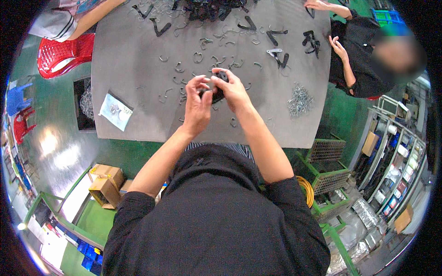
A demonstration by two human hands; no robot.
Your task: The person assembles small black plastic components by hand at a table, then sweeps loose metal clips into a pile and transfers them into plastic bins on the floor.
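Both my hands come together over the middle of the grey table [152, 87]. My right hand [235, 94] is closed around a black part [218, 95], dark and mostly covered by the fingers, so its full shape does not show. My left hand [198, 108] has its fingers bent and its fingertips meeting those of the right at the part; whatever is pinched there is too small and hidden to make out. Curved metal wire hooks [198, 57] lie scattered around and beyond the hands. Farther off are black V-shaped parts [160, 28].
A heap of black parts [207, 9] lies at the far edge. Small metal pieces [300, 100] are piled at right, and a plastic bag [115, 112] lies at left. A co-worker's hand [340, 48] is at the right edge; another person's arm [94, 18] reaches in at far left.
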